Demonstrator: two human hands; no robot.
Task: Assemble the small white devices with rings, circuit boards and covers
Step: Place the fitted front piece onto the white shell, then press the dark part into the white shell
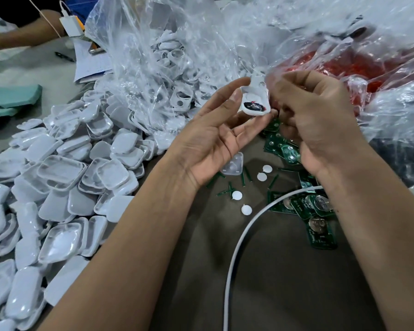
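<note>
Holding the small white device (255, 96) up between both hands, the person kept it above the dark table (285, 283), in front of the clear plastic bags (177, 44). Head view: the left hand (215, 139) lay palm-up with its fingers mostly extended; the thumb tip pressed the device's left edge and the fingertips propped its lower end, so the device sat at the tips, not in the palm. The right hand (313, 120) was curled, back toward the camera, touching the device's right side; its fingertips were hidden, so what they pinched could not be told. A dark round part with a trace of red showed in the device's lower opening.

Below the hands lay a clear square cover (232, 164), several white discs (261, 176) and green circuit boards (320, 225), some beneath the right wrist. A white cable (239, 242) curved across the table between the forearms. A large heap of white shells (58, 187) filled the left side, spilling from one bag. Red parts (368, 65) showed through the bag at upper right.
</note>
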